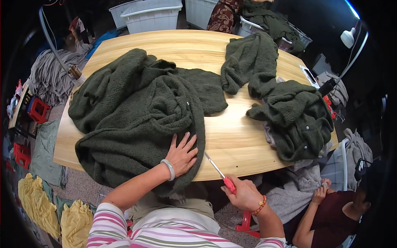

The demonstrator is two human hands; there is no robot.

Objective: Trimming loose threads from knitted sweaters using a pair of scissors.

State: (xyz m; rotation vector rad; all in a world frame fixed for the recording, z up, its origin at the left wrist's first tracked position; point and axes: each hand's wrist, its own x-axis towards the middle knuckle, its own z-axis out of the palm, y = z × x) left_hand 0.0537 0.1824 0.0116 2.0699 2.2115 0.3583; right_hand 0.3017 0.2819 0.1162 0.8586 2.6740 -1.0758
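My left hand (182,153) lies flat on the big dark green knit (132,107), with its fingers spread apart. The knit sits on the left and middle of the wooden worktop (235,144), all bunched up, and a bit of it hangs over the edge near me. My right hand (247,195) is closed around the red handle of a thin metal tool (215,167). The tool points up and to the left, and its tip is right by the side of the knit. I cannot tell if they touch.

On the right side of the worktop lies another green knit (306,120), with shiny buttons on it. I wear a pale bangle (169,170) on my left wrist and a bead bracelet (261,206) on my right. Down to my right, a person (337,217) holds some gray cloth (289,198). Yellow cloth (38,204) lies down on my left. A white tub (152,17) stands past the far edge.
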